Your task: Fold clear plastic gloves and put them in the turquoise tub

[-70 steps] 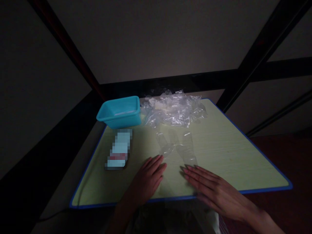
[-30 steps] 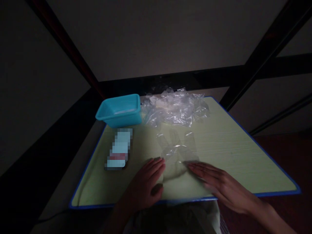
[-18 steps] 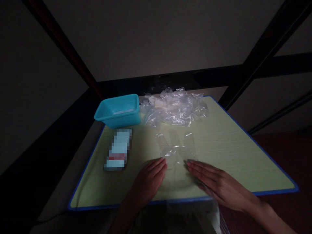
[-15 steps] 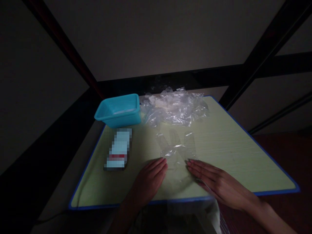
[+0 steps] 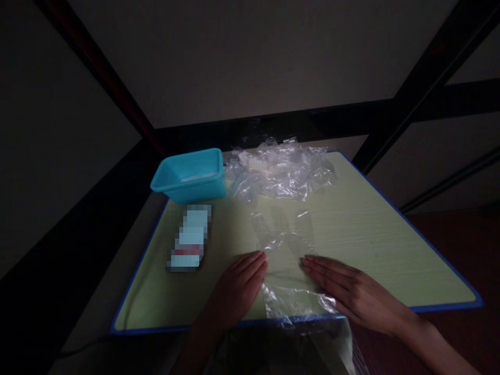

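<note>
A clear disposable plastic glove (image 5: 283, 265) lies spread on the table in front of me, its finger parts pointing away and its wrinkled near end at the blue table edge. My left hand (image 5: 242, 291) rests at the glove's left side, with its fingers stretched out and its fingertips touching the film. On the right side, my right hand (image 5: 351, 291) lies flat with long, straight fingers, their tips on the plastic. Neither hand grips anything. Behind the glove is a heap of crumpled clear plastic (image 5: 287, 174), which looks like more such gloves.
A turquoise plastic basket (image 5: 199, 190) stands at the back left. Nearer to me lies a phone-like device (image 5: 191, 237) with a blurred screen. The pale table (image 5: 375, 250) has a blue rim, and a dark-trimmed wall rises behind it.
The near end of the glove now shows bright wrinkles over the table edge, where it was smoother and fainter before. Both hands have stayed almost in place.
</note>
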Motion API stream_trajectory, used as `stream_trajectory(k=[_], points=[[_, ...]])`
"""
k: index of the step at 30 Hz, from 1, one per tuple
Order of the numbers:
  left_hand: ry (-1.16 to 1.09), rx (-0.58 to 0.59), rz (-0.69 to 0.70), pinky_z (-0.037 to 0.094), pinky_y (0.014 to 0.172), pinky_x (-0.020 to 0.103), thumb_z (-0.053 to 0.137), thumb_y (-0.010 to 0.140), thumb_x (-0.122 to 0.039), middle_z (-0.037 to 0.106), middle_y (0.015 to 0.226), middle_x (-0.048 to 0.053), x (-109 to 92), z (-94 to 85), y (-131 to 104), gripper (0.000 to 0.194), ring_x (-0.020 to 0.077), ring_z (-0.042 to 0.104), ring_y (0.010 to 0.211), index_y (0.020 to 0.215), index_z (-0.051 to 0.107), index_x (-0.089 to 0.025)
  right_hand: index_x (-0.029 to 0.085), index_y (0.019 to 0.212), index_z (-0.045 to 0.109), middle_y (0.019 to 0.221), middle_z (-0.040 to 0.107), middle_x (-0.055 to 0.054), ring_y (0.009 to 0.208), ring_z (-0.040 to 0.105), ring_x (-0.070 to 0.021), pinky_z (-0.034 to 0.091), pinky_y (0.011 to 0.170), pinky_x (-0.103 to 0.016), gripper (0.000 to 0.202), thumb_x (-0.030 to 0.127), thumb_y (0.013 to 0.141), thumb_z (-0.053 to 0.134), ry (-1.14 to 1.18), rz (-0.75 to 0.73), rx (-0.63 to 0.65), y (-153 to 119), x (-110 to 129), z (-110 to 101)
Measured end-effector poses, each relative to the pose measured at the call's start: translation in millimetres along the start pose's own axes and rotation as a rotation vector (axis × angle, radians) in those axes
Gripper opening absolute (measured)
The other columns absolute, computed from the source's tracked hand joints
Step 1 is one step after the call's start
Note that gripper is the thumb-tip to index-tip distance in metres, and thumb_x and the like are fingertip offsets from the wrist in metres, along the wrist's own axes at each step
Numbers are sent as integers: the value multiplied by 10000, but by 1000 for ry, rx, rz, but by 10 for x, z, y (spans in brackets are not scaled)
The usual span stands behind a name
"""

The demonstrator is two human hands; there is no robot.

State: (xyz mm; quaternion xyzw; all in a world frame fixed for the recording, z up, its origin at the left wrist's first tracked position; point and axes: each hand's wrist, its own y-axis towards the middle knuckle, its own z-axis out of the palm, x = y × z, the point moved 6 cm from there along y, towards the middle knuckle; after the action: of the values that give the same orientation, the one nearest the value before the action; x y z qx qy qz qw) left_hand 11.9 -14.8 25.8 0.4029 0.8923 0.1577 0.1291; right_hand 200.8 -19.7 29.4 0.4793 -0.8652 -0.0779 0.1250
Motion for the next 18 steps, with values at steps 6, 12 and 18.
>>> stream_trajectory(k=[6,12,18], points=[[21,-109,9,534,867,352,424,898,-102,666,1092,116,14,-7,-60,252,204,607,1050,1084,594,-104,116,1364,379,1255,571,-131,1178,509,-228,491,935,-383,472,135,893,372,-2,-17,-48,-18,-14,0],[-3,-134,-26,556,775,349,403,909,-118,691,994,107,34,-30,-33,250,200,641,915,1009,631,-114,140,1349,408,1226,601,-102,1153,535,-219,511,918,-357,448,104,904,368,-4,-1,-51,-25,-25,-7],[-252,-96,-134,540,782,333,434,887,-116,692,941,74,148,-28,43,233,177,618,879,951,655,-157,164,1368,381,1258,580,-80,1160,529,-201,491,946,-345,466,112,905,380,29,3,-11,-24,-61,11]])
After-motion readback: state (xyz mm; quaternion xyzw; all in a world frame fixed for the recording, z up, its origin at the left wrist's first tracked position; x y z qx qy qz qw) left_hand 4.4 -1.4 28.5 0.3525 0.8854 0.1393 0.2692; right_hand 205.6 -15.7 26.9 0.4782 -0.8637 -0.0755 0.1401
